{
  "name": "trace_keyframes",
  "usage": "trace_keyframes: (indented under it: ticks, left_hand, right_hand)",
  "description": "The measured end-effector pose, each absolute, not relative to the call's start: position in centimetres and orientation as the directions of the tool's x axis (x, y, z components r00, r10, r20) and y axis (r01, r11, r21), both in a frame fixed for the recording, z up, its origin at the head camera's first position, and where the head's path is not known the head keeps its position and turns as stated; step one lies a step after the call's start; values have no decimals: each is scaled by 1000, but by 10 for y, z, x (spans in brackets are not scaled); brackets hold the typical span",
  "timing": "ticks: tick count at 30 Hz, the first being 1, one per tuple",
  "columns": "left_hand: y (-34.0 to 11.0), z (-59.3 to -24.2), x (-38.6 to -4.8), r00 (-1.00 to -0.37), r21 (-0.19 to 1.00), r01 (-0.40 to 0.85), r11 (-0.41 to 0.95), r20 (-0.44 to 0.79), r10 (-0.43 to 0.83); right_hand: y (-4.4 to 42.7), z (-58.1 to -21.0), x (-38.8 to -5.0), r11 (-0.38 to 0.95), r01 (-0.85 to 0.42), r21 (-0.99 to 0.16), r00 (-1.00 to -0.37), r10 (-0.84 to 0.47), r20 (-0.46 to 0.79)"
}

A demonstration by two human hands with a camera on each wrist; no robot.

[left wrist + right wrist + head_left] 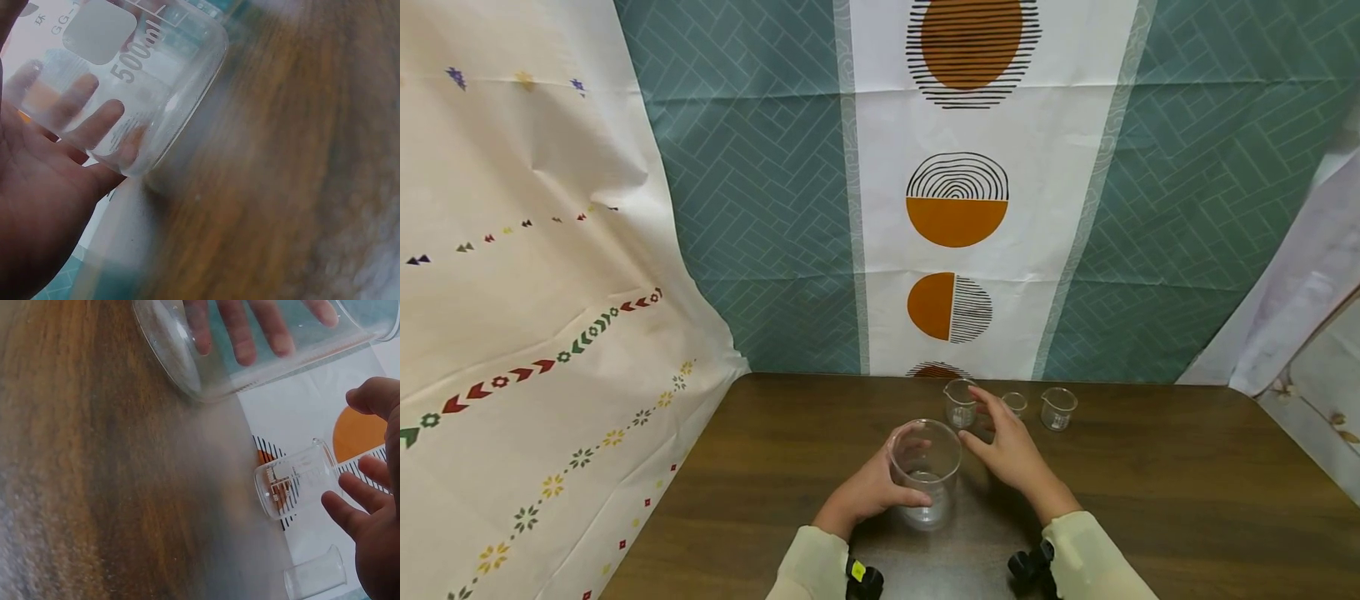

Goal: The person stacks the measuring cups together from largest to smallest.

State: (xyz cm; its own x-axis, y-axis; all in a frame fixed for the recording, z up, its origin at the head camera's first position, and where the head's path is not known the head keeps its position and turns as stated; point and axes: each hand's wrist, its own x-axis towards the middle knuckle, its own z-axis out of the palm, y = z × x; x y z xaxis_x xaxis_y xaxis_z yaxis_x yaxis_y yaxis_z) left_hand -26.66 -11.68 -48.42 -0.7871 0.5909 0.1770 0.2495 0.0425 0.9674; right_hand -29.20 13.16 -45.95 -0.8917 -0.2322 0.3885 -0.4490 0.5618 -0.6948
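A large clear glass beaker (927, 457) marked 500ml (169, 69) stands upright at the front middle of the table. My left hand (876, 485) grips it from the left side, fingers (103, 122) round the far wall and thumb across the near one; whether its base touches the wood I cannot tell. Behind it sits a small beaker (958, 414) with printed markings (278, 481). My right hand (1011, 450) reaches beside that small beaker, fingers spread and slightly bent, holding nothing; in the right wrist view its fingertips (334, 503) come close to the rim.
Two more small beakers stand at the back: one (1015, 404) partly behind the right hand, another (1058, 410) further right. The brown wooden table (1150, 483) meets a patterned curtain (760, 208) at its back edge. Cream cloth (550, 333) hangs on the left.
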Motion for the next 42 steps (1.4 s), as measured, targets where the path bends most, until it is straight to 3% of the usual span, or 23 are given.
trace_keyframes:
  ticks: [42]
  left_hand:
    - [-118, -487, -267, -787, 967, 253, 43, 179, 591]
  right_hand:
    - [139, -456, -309, 607, -452, -654, -882, -193, 430]
